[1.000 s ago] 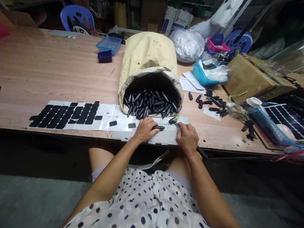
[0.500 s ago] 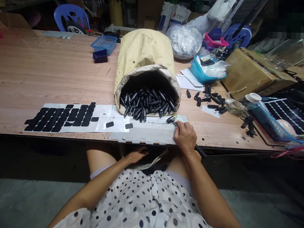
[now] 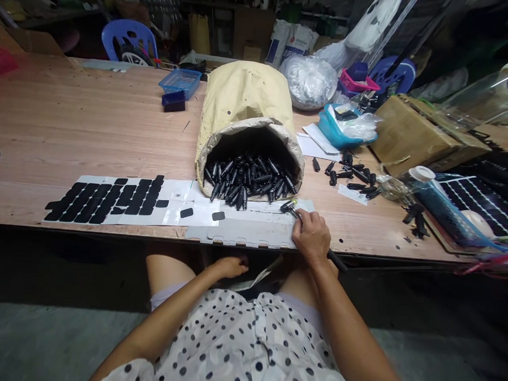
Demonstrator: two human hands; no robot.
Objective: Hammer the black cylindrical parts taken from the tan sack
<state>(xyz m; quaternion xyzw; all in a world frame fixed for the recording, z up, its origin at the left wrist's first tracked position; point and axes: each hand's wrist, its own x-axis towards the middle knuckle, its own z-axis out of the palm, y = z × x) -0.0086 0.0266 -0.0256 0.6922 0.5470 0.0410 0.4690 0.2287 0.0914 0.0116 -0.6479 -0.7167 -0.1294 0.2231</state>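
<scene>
My right hand (image 3: 313,237) rests on the table's front edge, closed round a small hammer (image 3: 293,209) whose metal head lies on a grey sheet (image 3: 244,232). My left hand (image 3: 230,266) is below the table edge over my lap; its fingers curl down and what they hold, if anything, is hidden. A tan sack (image 3: 244,109) lies on its side just beyond, its mouth full of several black pen-like parts (image 3: 248,179). White backing sheets with several black pads (image 3: 107,196) stretch to the left.
Loose black parts (image 3: 354,174) lie to the right of the sack, with a blue tray (image 3: 343,129), a cardboard box (image 3: 422,132) and a blue basket (image 3: 445,205). A small blue basket (image 3: 180,81) and dark box (image 3: 174,100) sit behind. Plastic chairs stand beyond the table.
My left hand has left the table, where it held a black part, and dropped below the edge to my lap. The right hand with the hammer has stayed put.
</scene>
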